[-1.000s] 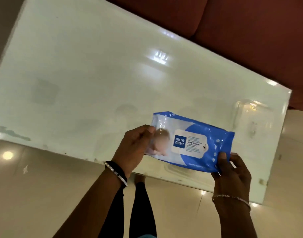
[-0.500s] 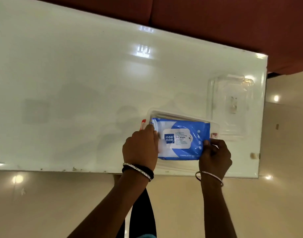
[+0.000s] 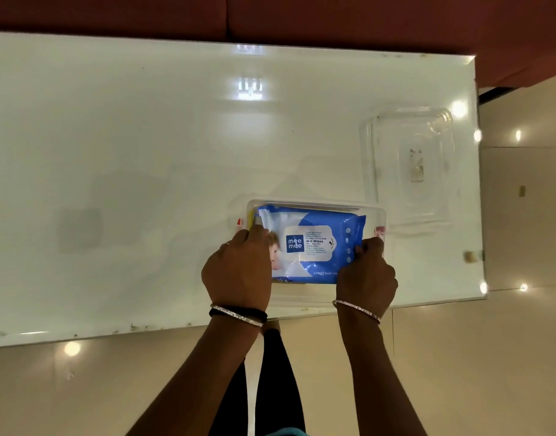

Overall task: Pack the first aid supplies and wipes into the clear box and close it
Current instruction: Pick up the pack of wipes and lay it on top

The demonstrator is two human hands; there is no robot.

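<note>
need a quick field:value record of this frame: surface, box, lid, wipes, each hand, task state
surface: glossy white table
box: clear box near the table's front edge, open
lid: clear lid lying on the table, behind and to the right of the box, apart from it
wipes: blue wet wipes pack lying flat at the box opening, label up
left hand: left hand gripping the pack's left end
right hand: right hand gripping the pack's right end
other contents: edges of items visible under the pack, too hidden to identify
task state: box not yet closed

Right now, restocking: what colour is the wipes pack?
Blue and white wipes pack, head view.
</note>
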